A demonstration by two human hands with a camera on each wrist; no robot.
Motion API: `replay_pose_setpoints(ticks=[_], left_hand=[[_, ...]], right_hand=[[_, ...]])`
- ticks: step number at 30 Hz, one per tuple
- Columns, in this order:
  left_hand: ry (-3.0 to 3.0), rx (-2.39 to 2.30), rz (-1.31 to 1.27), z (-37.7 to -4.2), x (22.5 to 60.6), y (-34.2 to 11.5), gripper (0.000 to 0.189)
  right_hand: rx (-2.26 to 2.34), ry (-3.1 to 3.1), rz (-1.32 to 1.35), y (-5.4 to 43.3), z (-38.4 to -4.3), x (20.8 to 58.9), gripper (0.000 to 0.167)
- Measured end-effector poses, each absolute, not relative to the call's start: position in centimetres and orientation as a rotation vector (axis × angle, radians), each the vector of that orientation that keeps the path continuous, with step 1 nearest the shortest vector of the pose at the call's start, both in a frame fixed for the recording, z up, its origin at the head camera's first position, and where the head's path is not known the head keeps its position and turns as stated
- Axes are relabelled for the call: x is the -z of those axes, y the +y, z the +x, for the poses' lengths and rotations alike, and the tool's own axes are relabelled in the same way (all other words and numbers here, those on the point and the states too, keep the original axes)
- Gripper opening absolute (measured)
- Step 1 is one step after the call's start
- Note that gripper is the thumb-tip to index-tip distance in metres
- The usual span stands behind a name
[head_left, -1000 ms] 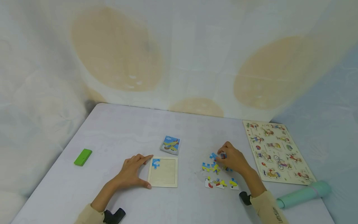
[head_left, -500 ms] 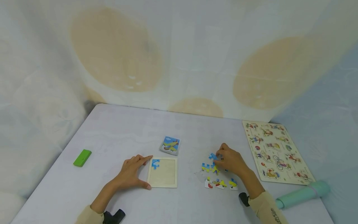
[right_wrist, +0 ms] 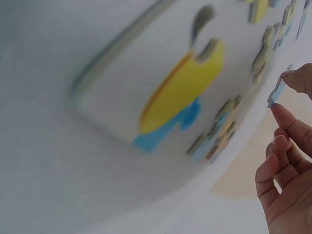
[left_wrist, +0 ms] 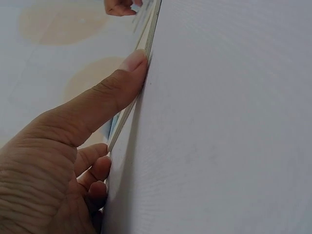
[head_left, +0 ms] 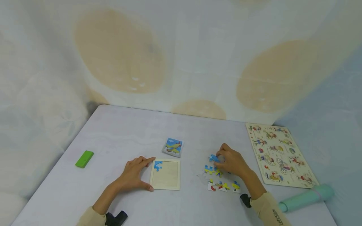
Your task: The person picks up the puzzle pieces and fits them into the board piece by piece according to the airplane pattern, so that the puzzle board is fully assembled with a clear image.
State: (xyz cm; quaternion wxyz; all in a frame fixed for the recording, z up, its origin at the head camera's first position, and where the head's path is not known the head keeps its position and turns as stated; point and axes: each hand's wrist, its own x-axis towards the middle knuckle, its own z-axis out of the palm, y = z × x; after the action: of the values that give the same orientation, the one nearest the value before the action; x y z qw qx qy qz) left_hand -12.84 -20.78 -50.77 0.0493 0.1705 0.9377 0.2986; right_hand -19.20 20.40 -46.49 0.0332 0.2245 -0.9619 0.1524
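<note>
My left hand [head_left: 135,174] lies spread along the left side of a square wooden puzzle tray [head_left: 178,175]. Its thumb touches the lower left corner and its index finger the upper left one. Inside the tray's upper left corner sits a blue puzzle piece [head_left: 157,165]. My right hand [head_left: 233,161] pinches another blue puzzle piece [right_wrist: 277,92] between thumb and index finger, tilted and over the loose pieces. Below that hand lie several puzzle pieces [head_left: 209,169] in blue and yellow. A white corner piece with yellow and blue [right_wrist: 185,92] appears large in the right wrist view.
Behind the tray lies a small picture packet [head_left: 173,147] showing a yellow plane. A green block [head_left: 84,159] is at the left. On the right are a wooden picture board [head_left: 278,155] and a rolled mint-green mat [head_left: 308,197]. Patterned fabric [head_left: 198,62] hangs behind the table.
My right hand has moved slightly left over the loose pieces, and the blue piece at its fingertips has shifted left and tilted. My left hand stays at the tray.
</note>
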Motion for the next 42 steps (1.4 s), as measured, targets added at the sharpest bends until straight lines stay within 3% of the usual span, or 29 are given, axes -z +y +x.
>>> replay_pose_setpoints(ticks=[15,24,42], left_hand=[[2.863,-0.903,0.508,-12.9,50.5,-20.8,0.111],[2.859,-0.918,0.515,-13.0,50.8,-20.5,0.111],[2.851,-0.929,0.55,-13.4,50.7,-19.8,0.11]], right_hand=[[-0.465,-2.777,1.059,13.3,-18.4,45.8,0.021],[-0.403,-2.709,1.221,9.9,-18.4,45.8,0.024],[-0.216,-2.811,1.276,5.3,-18.7,46.0,0.026]])
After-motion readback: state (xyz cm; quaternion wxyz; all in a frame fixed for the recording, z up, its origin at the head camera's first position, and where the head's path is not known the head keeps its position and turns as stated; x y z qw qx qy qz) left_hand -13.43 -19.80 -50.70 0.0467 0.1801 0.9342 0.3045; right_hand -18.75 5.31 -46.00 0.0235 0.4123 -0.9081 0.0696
